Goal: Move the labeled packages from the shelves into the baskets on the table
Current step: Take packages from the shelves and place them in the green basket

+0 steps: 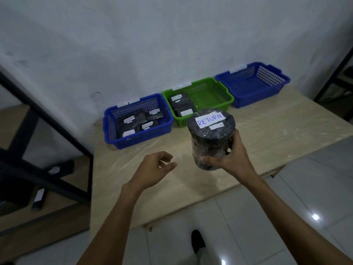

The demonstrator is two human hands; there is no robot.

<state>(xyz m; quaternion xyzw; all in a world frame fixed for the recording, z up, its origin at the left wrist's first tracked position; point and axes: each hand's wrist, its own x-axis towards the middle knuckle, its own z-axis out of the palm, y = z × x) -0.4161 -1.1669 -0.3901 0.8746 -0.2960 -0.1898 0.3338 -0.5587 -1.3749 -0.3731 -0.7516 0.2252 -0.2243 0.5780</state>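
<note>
In the head view, the right hand point(232, 157) holds a cylindrical package point(211, 138) upright above the table point(267, 131), with the fingers wrapped round its lower side and the thumb across the near face. Its flat top carries a white label reading RETURN. The left hand point(156, 165), at the package's 8 o'clock, hangs over the table with loosely curled fingers and holds nothing. From the package, the left blue basket point(141, 138) sits at 10 o'clock with several labelled black parcels inside. The green basket point(210, 94) is at 12 o'clock with a few parcels at its left end, and the right blue basket point(254, 87) is at 1 o'clock. The package looks stiff and light enough for one hand. Its glossy film wrap is probably slippery, so a grip round the side wall, low down, seems safest, with the free palm ready underneath.
</note>
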